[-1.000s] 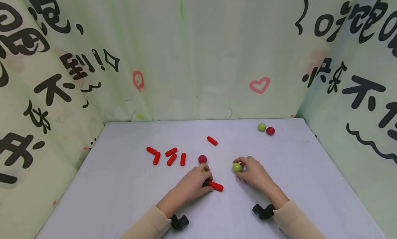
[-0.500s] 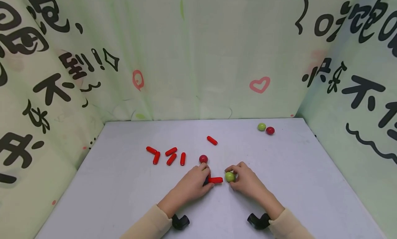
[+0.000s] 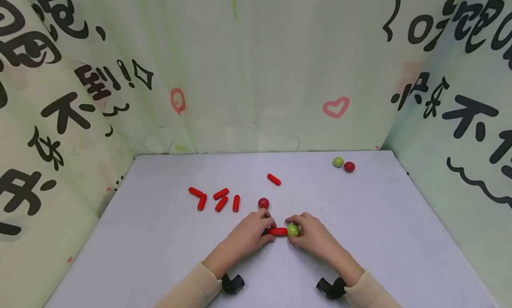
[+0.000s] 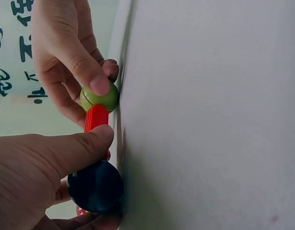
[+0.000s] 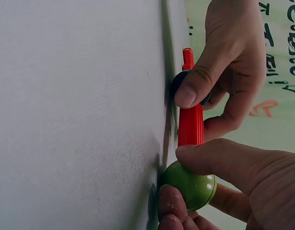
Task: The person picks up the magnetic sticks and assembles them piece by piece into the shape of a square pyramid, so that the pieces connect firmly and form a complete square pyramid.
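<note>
Two hands work close together over the white table (image 3: 380,219), one red stick stretched between them. The left hand (image 3: 249,234) has its grip narrow around one dark ball (image 4: 95,187), the thumb lying over the place where the stick meets it. The right hand (image 3: 314,234) pinches one green ball (image 3: 293,230) between thumb and fingers. That held stick (image 3: 278,231) runs sideways, one end at the dark ball and the other against the green ball.

I count seven red sticks in all: the one between the hands and six loose ones. Of the loose ones, two touch at their ends (image 3: 195,192) on the left, two lie close together (image 3: 221,204) beside them, a fifth (image 3: 236,203) sits just to their right, and a sixth (image 3: 274,179) lies by itself farther back.

There are two red balls: one (image 3: 263,203) just beyond the left hand's fingers, though I can't tell if they touch, and one (image 3: 349,166) near the back right of the table, right next to a second green ball (image 3: 338,162). Two black devices (image 3: 331,288) sit at the wrists, one at each beige cuff.
</note>
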### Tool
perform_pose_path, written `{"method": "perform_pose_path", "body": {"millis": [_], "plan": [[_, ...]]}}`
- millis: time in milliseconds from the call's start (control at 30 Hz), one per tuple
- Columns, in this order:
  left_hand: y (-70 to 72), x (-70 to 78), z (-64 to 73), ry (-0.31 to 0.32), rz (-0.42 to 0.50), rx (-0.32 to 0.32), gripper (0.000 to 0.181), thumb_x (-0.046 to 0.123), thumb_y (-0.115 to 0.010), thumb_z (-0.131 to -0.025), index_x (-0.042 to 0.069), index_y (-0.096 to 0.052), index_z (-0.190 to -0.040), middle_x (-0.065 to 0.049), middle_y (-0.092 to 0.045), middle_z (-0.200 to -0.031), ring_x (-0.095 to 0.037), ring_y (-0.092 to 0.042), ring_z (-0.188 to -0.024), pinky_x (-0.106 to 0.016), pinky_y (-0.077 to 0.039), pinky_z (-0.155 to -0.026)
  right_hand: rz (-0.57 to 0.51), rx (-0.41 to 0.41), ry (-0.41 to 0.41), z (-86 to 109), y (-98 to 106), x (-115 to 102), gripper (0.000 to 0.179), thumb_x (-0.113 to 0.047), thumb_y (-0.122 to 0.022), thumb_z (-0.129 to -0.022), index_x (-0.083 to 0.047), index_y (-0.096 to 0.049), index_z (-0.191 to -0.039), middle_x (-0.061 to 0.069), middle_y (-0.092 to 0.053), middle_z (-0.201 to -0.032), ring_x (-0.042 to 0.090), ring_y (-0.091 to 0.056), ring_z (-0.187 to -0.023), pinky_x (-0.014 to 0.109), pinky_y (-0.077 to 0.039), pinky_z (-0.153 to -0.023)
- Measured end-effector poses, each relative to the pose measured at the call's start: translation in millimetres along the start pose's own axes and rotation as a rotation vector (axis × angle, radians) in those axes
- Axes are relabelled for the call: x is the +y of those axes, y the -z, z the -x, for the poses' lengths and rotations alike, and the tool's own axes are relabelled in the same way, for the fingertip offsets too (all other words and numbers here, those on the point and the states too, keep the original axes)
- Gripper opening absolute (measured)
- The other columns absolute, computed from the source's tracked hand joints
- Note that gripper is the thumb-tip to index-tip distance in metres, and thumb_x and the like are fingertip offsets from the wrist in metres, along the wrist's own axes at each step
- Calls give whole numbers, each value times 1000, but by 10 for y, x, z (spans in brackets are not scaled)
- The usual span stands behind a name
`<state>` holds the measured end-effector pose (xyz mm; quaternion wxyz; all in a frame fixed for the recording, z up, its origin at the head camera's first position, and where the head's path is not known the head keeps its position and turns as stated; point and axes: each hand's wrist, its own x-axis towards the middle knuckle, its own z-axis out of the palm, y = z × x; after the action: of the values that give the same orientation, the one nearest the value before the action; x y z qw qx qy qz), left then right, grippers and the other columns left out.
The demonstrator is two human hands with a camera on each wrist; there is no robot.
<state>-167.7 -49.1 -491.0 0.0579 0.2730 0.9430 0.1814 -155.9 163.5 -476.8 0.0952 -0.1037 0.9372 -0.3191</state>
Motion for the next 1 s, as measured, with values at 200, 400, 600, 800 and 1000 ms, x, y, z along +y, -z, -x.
{"method": "perform_pose_path", "body": {"millis": [200, 400, 600, 800, 1000], "plan": [[24, -8, -2, 10, 38, -14, 24, 33, -81, -91, 21, -73, -110, 3, -59, -119, -11, -57, -98, -24, -55, -87, -7, -33, -1, -7, 9, -5, 26, -13, -87, -81, -13, -74, -104, 1, -63, -92, 15, -53, -78, 30, -48, -67], [29, -15, -11, 21, 50, -22, 23, 34, -81, -90, 22, -73, -108, 4, -58, -117, -10, -56, -96, -22, -54, -85, 15, -62, 3, -16, 16, -4, 29, -23, -88, -80, -14, -73, -103, 0, -64, -93, 14, -54, -80, 30, -48, -69], [11, -27, -17, -12, 43, -4, 20, 33, -80, -91, 21, -73, -106, 4, -58, -117, -10, -55, -94, -21, -52, -82, -47, -97, -48, -98, 100, 30, 43, -45, -85, -82, -16, -73, -111, -1, -67, -93, 14, -58, -76, 31, -49, -67], [13, -32, -19, -14, 45, -5, 19, 33, -80, -91, 22, -72, -105, 4, -58, -117, -10, -56, -96, -23, -53, -86, -108, -44, -73, -340, 171, 141, 42, -45, -77, -90, -13, -72, -116, 2, -70, -97, 15, -61, -76, 31, -49, -69], [29, -23, -13, 2, 50, -10, 18, 33, -80, -91, 23, -72, -104, 4, -58, -117, -10, -55, -95, -23, -53, -86, -113, 32, -111, -667, 209, 222, 33, -35, -72, -96, -8, -70, -115, 6, -71, -95, 16, -60, -67, 27, -49, -64]]}}
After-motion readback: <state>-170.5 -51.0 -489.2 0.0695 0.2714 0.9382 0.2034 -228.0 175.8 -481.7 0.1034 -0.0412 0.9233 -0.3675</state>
